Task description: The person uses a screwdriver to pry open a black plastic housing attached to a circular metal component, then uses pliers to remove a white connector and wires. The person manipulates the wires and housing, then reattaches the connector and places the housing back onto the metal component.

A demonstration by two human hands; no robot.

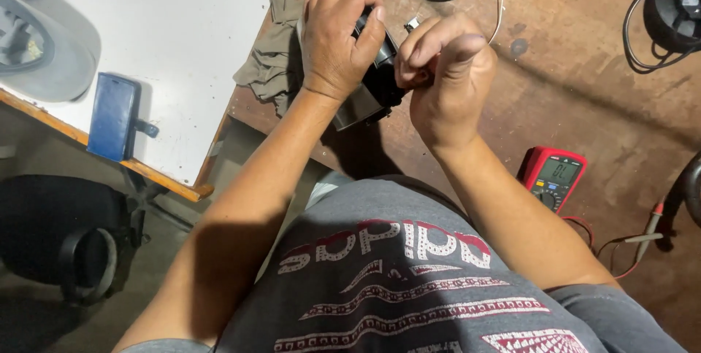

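My left hand (337, 35) wraps over a dark, boxy electrical part (371, 90) with a grey metal side, holding it above the brown workbench (584, 90). My right hand (445, 75) is closed right beside it, fingertips pinched against the part's upper right edge; what they pinch is hidden. A thin white wire (500, 10) runs from near my right hand toward the back of the bench.
A red multimeter (553, 176) with red and black probe leads (642, 240) lies at the right. An olive cloth (274, 61) lies left of my hands. A white table (161, 39) holds a blue phone case (112, 116) and a grey cap (40, 46). Round black devices sit at the back.
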